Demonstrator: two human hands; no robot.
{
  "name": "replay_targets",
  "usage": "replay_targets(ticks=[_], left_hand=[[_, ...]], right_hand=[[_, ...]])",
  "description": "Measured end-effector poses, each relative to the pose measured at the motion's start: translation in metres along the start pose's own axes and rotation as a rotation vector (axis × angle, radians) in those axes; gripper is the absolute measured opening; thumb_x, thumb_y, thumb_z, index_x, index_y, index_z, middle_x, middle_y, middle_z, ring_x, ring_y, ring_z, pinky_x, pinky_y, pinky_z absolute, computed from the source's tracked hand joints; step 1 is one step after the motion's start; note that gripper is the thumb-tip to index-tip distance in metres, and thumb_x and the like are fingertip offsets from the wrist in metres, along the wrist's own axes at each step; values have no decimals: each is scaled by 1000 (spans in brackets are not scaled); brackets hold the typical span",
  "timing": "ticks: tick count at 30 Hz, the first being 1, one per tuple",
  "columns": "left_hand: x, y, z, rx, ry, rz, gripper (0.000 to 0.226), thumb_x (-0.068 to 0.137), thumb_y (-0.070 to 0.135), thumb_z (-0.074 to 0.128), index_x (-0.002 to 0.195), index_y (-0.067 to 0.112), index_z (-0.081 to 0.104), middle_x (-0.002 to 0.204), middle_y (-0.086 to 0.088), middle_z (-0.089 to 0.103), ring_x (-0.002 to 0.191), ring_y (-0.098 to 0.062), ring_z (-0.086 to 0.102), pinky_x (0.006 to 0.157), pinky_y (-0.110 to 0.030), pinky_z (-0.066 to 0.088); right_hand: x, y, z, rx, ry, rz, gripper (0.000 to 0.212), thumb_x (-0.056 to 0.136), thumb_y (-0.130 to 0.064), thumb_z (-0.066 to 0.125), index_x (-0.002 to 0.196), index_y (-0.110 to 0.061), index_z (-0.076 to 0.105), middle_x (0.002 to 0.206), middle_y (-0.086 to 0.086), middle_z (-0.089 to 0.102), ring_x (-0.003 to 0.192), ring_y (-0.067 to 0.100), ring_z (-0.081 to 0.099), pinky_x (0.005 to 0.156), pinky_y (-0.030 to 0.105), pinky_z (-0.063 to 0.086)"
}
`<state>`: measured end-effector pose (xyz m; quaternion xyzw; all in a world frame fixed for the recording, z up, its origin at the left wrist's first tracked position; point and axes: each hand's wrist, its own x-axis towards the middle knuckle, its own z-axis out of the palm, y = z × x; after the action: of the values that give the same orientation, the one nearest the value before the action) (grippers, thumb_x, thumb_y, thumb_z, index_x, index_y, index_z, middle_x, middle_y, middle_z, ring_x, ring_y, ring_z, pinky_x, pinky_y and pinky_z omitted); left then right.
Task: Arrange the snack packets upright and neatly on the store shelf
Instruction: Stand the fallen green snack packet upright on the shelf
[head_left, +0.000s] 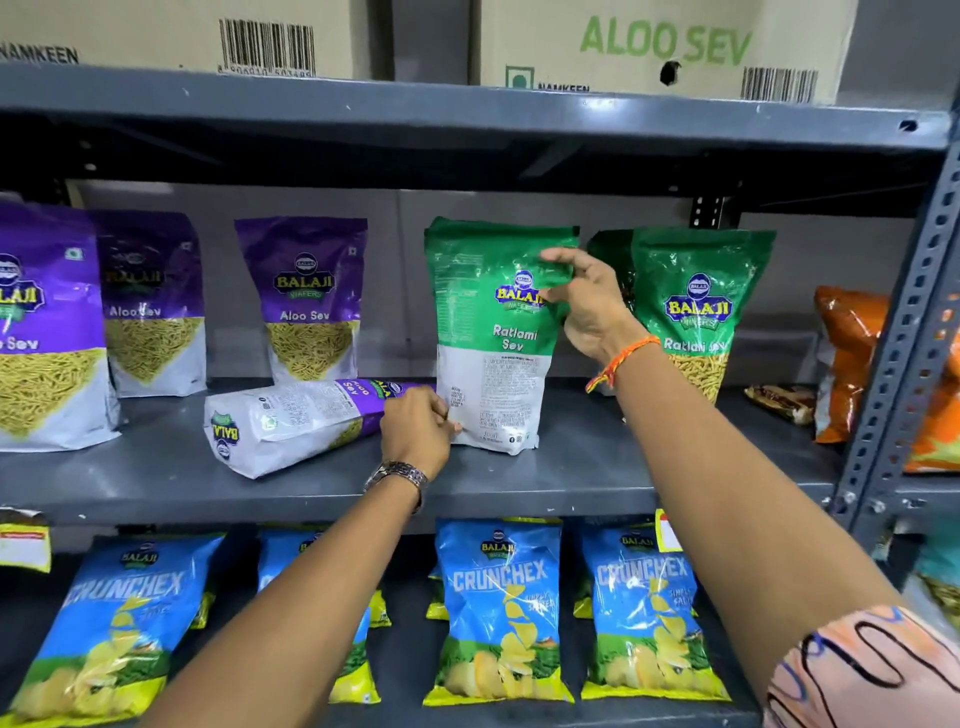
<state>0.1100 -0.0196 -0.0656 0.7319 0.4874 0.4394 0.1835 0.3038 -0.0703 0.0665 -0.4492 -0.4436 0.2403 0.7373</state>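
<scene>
A green Ratlami Sev packet (493, 332) stands upright in the middle of the grey shelf (571, 467), its printed back towards me. My right hand (587, 306) pinches its upper right edge. My left hand (415, 431) grips its lower left corner. Just left of that hand a purple Aloo Sev packet (291, 421) lies flat on its side. Three purple Aloo Sev packets (309, 296) stand upright further left. A second green Ratlami Sev packet (701, 306) stands upright to the right, partly behind my right forearm.
Orange snack bags (847, 358) and a small brown packet (779, 402) sit at the shelf's right end by the perforated upright post (904, 322). Blue Crunchex bags (498, 608) fill the shelf below. Cardboard cartons (660, 47) rest on the shelf above.
</scene>
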Motion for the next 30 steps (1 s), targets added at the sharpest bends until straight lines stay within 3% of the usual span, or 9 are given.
replay_targets(ticks=[4, 7, 10, 13, 18, 20, 23, 27, 30], left_hand=[[-7, 14, -10, 7, 3, -35, 47, 60, 26, 92, 96, 14, 64, 93, -6, 72, 92, -26, 66, 77, -31, 51], [-15, 30, -7, -212, -10, -87, 60, 65, 33, 88, 109, 11, 54, 105, -8, 65, 100, -26, 62, 85, -34, 51], [-21, 50, 0, -426, -63, -172, 66, 75, 45, 78, 120, 9, 46, 129, -15, 53, 119, -31, 54, 104, -42, 47], [-24, 67, 2, -502, -74, -231, 75, 82, 65, 61, 126, 8, 43, 134, -15, 49, 118, -33, 54, 104, -42, 45], [14, 59, 13, -681, -250, -293, 113, 42, 101, 54, 100, 4, 64, 94, -19, 73, 88, -40, 69, 90, -45, 55], [12, 73, -3, -773, -411, -285, 94, 58, 91, 58, 108, 12, 72, 114, -16, 76, 101, -35, 74, 93, -43, 58], [14, 79, -14, -884, -427, -175, 40, 98, 55, 37, 96, 28, 65, 85, 12, 79, 63, 5, 73, 56, -11, 56], [19, 68, -6, -827, -201, -185, 63, 67, 58, 79, 112, 17, 67, 103, 5, 76, 71, 8, 72, 60, -10, 54], [29, 56, 15, -701, -76, -189, 94, 36, 65, 89, 113, 16, 63, 106, -2, 78, 94, -18, 76, 87, -40, 61]], right_hand=[[-2, 11, -23, 269, 81, 134, 41, 77, 18, 44, 69, -20, 54, 84, 0, 67, 59, 11, 58, 60, 28, 45], [-10, 43, -30, 11, 141, 280, 43, 78, 8, 34, 87, -21, 64, 75, 11, 61, 55, 13, 44, 52, 24, 36], [-31, 77, -26, -267, -140, 333, 54, 76, 22, 26, 93, -12, 63, 73, 15, 64, 47, 9, 52, 42, 19, 36], [-51, 89, -20, -293, -298, 268, 42, 88, 17, 45, 103, -11, 72, 85, -3, 78, 76, 10, 75, 73, 26, 60], [-71, 109, -9, -353, -116, 173, 44, 73, 3, 54, 106, -23, 63, 98, 2, 75, 95, 21, 72, 90, 42, 60], [-76, 110, -10, -367, -132, 209, 46, 69, 2, 63, 110, -19, 57, 87, 0, 68, 88, 22, 64, 85, 41, 57], [-68, 95, -20, -336, -120, 255, 43, 72, 10, 75, 101, -15, 56, 85, 9, 64, 80, 22, 59, 73, 36, 49], [-36, 89, -43, -384, -85, 269, 85, 66, 8, 86, 137, -7, 42, 113, 9, 54, 108, 22, 55, 97, 39, 51], [-18, 92, -47, -394, -274, 344, 129, 49, -1, 94, 155, -11, 20, 139, 10, 51, 132, 27, 50, 114, 47, 45]])
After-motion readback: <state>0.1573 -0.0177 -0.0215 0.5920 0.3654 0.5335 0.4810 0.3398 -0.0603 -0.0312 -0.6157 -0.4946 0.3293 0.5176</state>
